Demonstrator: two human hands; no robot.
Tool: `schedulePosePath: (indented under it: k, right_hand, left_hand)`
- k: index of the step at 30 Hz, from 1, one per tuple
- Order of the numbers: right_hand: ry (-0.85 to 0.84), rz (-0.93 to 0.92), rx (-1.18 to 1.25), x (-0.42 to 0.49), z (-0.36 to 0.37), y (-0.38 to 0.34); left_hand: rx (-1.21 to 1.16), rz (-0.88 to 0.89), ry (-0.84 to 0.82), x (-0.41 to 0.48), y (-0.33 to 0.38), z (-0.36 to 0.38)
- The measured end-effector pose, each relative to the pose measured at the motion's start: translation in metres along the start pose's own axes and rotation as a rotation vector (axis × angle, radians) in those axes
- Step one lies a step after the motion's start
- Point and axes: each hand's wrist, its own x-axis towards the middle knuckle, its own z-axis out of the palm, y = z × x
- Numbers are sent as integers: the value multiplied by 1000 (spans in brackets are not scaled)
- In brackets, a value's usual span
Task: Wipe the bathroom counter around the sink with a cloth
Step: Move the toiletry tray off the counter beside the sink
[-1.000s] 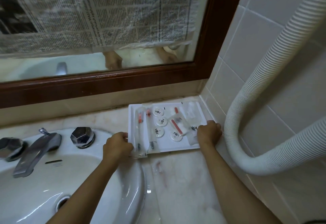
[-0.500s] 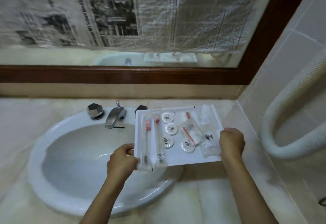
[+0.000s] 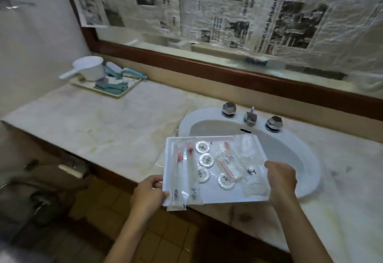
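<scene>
Counter (image 3: pixel 116 123) stone runs its long axis along the mirror wall, from the corner at my far left, round the sink (image 3: pixel 290 152), off to my right; no cloth is in view. I hold the white tray (image 3: pixel 228 197) of toiletries lifted over the sink's near rim, I judge to bare the surface for wiping. My left hand (image 3: pixel 149 194) grips its near-left corner and my right hand (image 3: pixel 281 179) curls round its right edge (two grips keep it level, so the packets stay put). Its long side spans hand to hand.
</scene>
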Motion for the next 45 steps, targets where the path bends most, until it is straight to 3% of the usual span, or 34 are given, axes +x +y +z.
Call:
schedulePosePath:
  k: [14,28,45]
  right_hand:
    - [-411,-131,-67,-149,229,-80]
    - [-688,-265,-127,-195,503,-186]
    - [-777,-424,-289,-192,741,-256]
  left_hand:
    - [-198,-140,320,32,-75,-221]
    - [-248,-324,509,207,-88,-366]
    - [-344,-477,523,411,-83,-459]
